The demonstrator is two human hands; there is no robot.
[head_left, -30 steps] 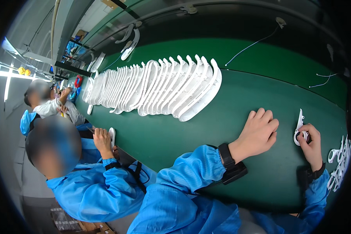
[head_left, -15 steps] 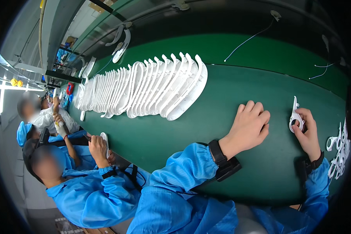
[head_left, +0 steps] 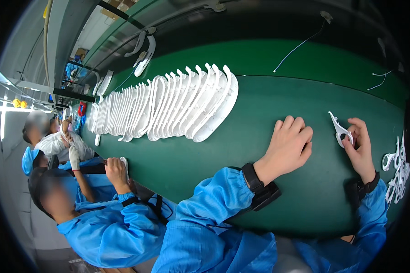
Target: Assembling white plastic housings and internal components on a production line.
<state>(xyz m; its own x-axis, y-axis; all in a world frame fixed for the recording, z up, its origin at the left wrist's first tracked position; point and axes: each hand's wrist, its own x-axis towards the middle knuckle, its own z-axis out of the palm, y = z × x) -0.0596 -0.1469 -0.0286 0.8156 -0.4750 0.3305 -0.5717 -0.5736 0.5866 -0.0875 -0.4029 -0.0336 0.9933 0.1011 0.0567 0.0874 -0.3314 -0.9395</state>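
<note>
A small white plastic part, with a ring at one end and a long pointed arm at the other, is in my right hand. Thumb and fingers grip its ring, and the point tilts up and to the left. My left hand is to the left of it over the green table, back upward, with the fingers curled and the thumb drawn in. Its palm side is hidden, so whether anything is inside does not show. Several similar white ring parts lie in a pile just right of my right hand.
A long row of curved white plastic shells stretches across the green table to the far left. Thin wires hang at the back. At the left a co-worker in a blue smock holds a white part; others sit beyond.
The white part in my right hand has turned, its point swinging left, and my right fingers have shifted on its ring. My left hand has barely moved.
</note>
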